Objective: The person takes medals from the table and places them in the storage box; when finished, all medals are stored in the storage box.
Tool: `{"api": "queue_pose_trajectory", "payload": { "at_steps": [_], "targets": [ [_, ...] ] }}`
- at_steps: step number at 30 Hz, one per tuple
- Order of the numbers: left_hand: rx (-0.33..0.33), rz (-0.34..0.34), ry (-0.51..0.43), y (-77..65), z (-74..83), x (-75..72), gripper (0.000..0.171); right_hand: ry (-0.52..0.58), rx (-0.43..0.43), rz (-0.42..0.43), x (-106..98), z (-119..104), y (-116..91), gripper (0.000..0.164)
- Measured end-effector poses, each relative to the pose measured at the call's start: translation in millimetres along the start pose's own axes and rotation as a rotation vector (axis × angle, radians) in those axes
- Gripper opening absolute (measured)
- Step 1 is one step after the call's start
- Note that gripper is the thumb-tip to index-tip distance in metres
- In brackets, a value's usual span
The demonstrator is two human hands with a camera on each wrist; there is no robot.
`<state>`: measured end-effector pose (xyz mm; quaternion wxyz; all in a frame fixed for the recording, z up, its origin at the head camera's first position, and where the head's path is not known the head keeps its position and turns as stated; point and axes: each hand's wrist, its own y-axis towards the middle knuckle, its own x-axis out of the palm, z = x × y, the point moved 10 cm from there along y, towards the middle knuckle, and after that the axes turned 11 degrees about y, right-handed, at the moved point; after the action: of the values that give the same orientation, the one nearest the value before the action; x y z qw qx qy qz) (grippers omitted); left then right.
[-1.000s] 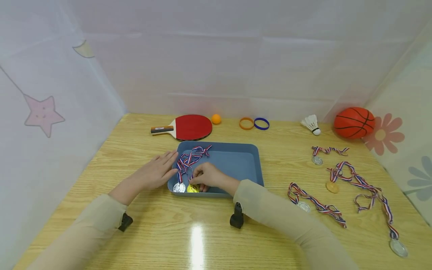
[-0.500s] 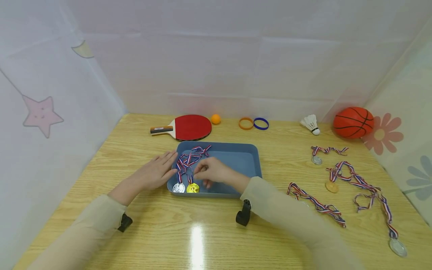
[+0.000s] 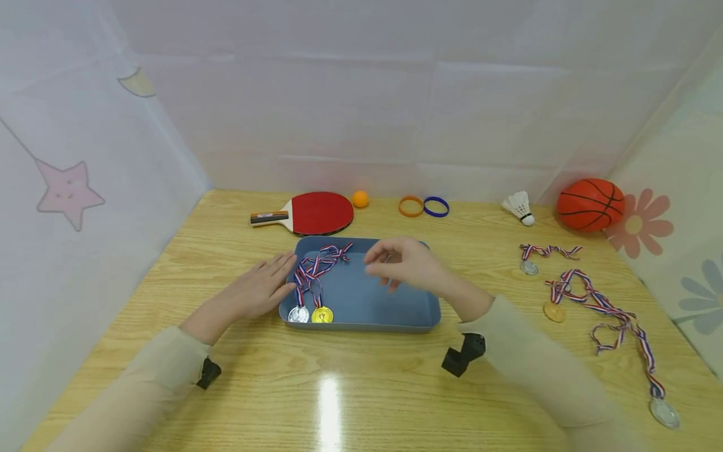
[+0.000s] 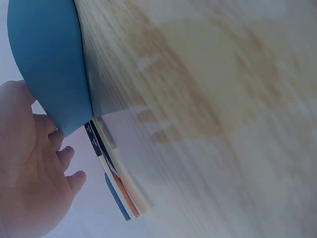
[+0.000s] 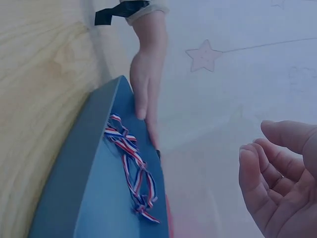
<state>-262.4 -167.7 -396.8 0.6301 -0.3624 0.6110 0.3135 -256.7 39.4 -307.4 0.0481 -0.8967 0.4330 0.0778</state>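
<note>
A blue tray point(image 3: 367, 325) stands mid-table. Inside it, at the left, lie a silver medal point(image 3: 299, 314) and a gold medal point(image 3: 322, 315), their striped ribbons point(image 5: 130, 148) tangled towards the tray's back. My left hand point(image 3: 261, 287) rests with straight fingers on the tray's left rim; the left wrist view shows its fingertips against the blue wall. Over the right part of the tray hovers my right hand point(image 3: 412, 263), fingers loosely bent and nothing between thumb and fingertips, as the right wrist view also shows.
To the right lie several more ribboned medals, among them a gold one point(image 3: 555, 312) and silver ones point(image 3: 664, 414). Along the back are a table tennis bat point(image 3: 322, 213), an orange ball point(image 3: 360, 199), two wristbands point(image 3: 411, 206), a shuttlecock point(image 3: 518, 208) and a toy basketball point(image 3: 591, 205).
My right hand has let go of the gold medal, leaving it beside the silver one, and moved up and to the right. The left hand has stayed on the rim.
</note>
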Motion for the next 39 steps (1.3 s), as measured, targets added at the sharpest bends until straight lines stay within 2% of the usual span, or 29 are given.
{"api": "queue_pose_trajectory", "payload": {
  "at_steps": [4,10,13,17,22,26,31,34,39],
  "targets": [
    [0.000,-0.006,0.001,0.6,-0.5,1.3,0.062,-0.011,-0.028,0.084,-38,-7,-24,0.021],
    [-0.009,-0.017,0.003,1.2,-1.8,3.5,0.063,-0.075,-0.009,0.263,-104,-4,-61,0.028],
    [-0.011,-0.017,-0.002,0.6,-1.6,2.6,0.063,-0.086,-0.033,0.354,-143,2,-80,0.023],
    [-0.009,-0.016,-0.001,0.5,-1.4,2.5,0.063,-0.017,-0.048,0.481,-198,24,-104,0.013],
    [-0.006,-0.014,0.001,1.2,-2.5,3.7,0.063,-0.003,0.064,0.615,-248,66,-129,0.014],
    [-0.006,-0.012,-0.002,1.4,-2.6,4.1,0.063,-0.045,0.154,0.640,-270,100,-140,0.026],
    [-0.011,-0.016,-0.013,1.3,-1.8,3.1,0.062,-0.198,0.293,0.583,-281,137,-145,0.049],
    [-0.012,-0.018,-0.017,1.3,-1.6,2.9,0.063,-0.262,0.340,0.544,-283,152,-144,0.052],
    [-0.010,-0.017,-0.014,1.3,-1.8,3.2,0.062,-0.342,0.340,0.491,-281,161,-136,0.048]
  ]
}}
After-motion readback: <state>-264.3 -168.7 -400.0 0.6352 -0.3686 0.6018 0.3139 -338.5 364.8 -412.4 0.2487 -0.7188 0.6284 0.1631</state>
